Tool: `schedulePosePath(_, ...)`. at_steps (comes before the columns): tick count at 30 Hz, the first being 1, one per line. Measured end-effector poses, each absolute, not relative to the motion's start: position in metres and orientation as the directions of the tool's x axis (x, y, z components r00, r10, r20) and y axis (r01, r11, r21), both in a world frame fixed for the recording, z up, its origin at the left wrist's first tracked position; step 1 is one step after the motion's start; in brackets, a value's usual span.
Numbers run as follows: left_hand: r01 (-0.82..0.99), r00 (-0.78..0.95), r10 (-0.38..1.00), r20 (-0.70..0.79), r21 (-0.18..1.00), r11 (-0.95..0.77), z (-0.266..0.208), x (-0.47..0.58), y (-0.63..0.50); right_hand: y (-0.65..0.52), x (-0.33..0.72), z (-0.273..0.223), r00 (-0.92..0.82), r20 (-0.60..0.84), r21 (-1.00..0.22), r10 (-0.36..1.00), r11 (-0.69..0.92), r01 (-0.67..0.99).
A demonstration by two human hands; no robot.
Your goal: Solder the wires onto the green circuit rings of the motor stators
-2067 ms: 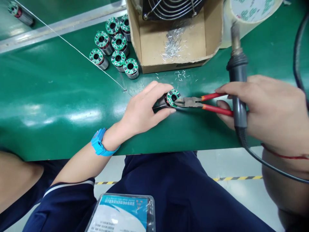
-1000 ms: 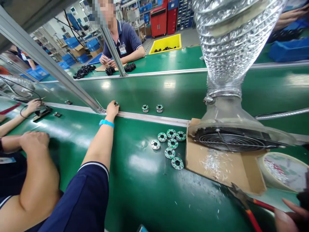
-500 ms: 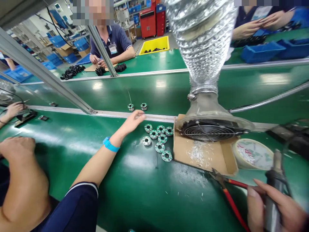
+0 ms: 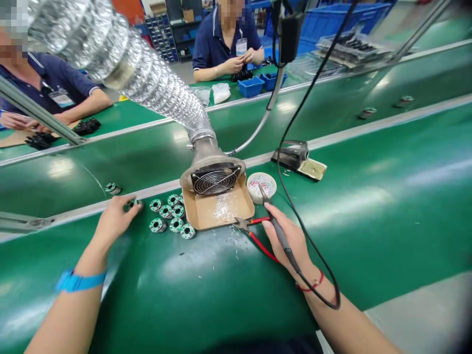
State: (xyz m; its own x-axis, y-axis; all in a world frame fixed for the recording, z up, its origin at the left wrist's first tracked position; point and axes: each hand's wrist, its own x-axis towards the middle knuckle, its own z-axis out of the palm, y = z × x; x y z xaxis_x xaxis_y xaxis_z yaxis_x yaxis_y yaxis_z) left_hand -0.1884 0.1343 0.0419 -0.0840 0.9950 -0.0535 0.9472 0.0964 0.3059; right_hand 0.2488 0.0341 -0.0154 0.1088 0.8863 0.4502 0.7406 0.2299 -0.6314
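My left hand (image 4: 115, 219) is closed, thumb and fingers pinching a small round coil with a green circuit board (image 4: 137, 204) near the metal rail. Several similar green-topped coils (image 4: 165, 211) stand in a cluster to its right. My right hand (image 4: 291, 238) grips a soldering iron (image 4: 277, 227) by its dark handle, the cord running back past the wrist. The iron's tip points toward a round pale bowl (image 4: 273, 188) with small red and silvery bits. Red-handled cutters (image 4: 243, 224) lie under the right hand, jaws against the cardboard tray (image 4: 199, 216).
A fan hood (image 4: 217, 179) on a silver duct (image 4: 162, 73) hangs over the tray. Behind the bowl sits a soldering iron stand (image 4: 295, 155). One more coil (image 4: 112, 188) is beyond the rail. A black cable (image 4: 295, 120) crosses in front. Co-workers sit opposite.
My view has swung right. My left hand, stretched out near two coils at the rail before, now pinches a coil. The soldering iron in my right hand has turned, its tip now toward the bowl.
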Motion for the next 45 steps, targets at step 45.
schedulePosePath(45,0.376,0.521,0.853,-0.035,0.907,-0.192,0.044,0.000,-0.025,-0.007,0.207,0.041,-0.437,0.225,-0.881,0.871,0.374,0.292)
